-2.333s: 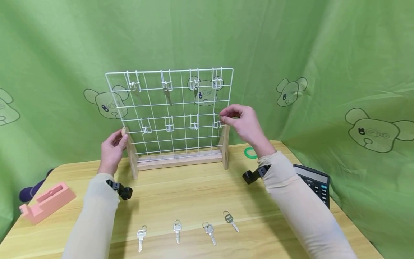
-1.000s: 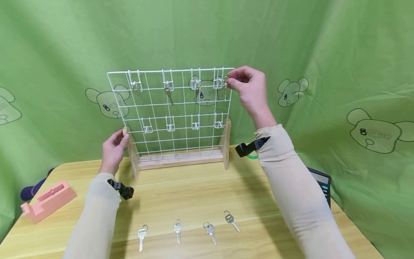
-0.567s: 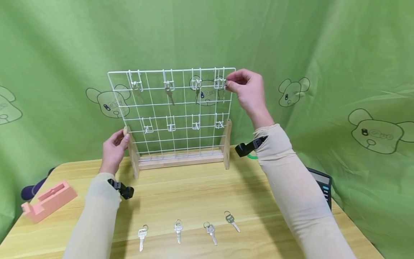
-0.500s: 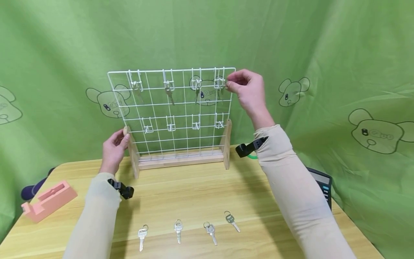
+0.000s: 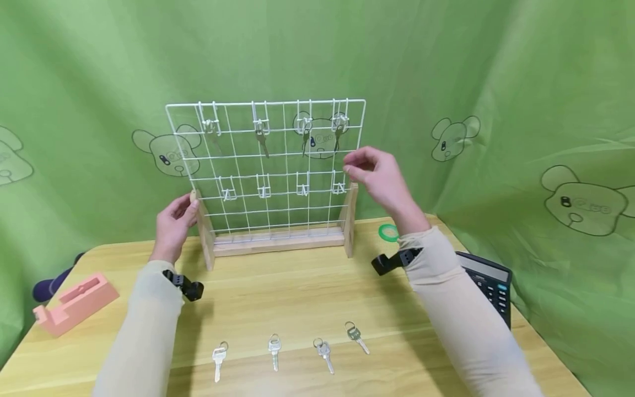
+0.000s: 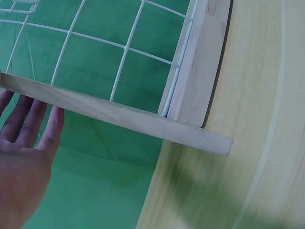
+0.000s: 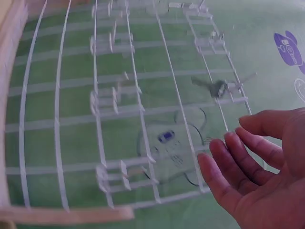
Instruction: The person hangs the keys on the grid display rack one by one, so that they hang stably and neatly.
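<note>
A white wire grid rack point(image 5: 286, 153) stands in a wooden base, with two rows of white hooks. Keys hang from the top row, among them the rightmost key point(image 5: 339, 138); the lower hook row bears none. My left hand point(image 5: 171, 229) grips the left wooden upright point(image 5: 204, 237), its fingers behind the wood in the left wrist view. My right hand point(image 5: 379, 179) is off the rack's right side, fingers loosely bent and holding nothing, as the right wrist view shows. Several keys with rings lie on the table in front, including a key point(image 5: 219, 361) at the left.
A pink tape dispenser point(image 5: 76, 306) sits at the table's left. On the right are a green ring point(image 5: 388, 232) and a black calculator point(image 5: 488, 284), partly behind my right sleeve. A green curtain point(image 5: 397, 55) surrounds the table.
My right hand carried a key from the lower right hook to the top right hook, let it go there, and has come down and away. The left hand has stayed on the upright.
</note>
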The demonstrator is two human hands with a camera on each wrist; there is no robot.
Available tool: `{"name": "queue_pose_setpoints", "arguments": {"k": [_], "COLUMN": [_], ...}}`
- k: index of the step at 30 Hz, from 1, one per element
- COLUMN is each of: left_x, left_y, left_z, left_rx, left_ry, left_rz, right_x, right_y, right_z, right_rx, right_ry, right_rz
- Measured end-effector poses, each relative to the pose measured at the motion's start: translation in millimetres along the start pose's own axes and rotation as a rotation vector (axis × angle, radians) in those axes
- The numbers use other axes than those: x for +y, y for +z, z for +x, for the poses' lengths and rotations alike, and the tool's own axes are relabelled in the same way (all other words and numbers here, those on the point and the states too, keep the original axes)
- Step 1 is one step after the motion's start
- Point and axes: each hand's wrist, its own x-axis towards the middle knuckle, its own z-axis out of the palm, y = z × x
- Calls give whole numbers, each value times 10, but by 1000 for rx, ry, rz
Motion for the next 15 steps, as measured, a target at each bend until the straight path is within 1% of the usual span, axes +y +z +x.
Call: {"name": "queue_pose_setpoints", "arguments": {"k": [3,6,9,12,15], "left_x": [33,50,47,37,31], "left_y": [5,8,6,2,3], "left_z": [10,8,-4,-8,-8], "left_rx": [-7,-7,-4,-1,3], "left_ry": [0,-4,0,4,2], "left_rz": [4,6,20,33,35], "right_x": [48,96,150,211,267], "right_y": [113,265,434,593,736], "right_z": [-104,-203,-285,-349,-406], "right_rx": [-84,-175,-269,-343,-395], "right_ry": [20,4,-30,-49,-63], "right_rz": [12,-35,-91,-127,-155]}}
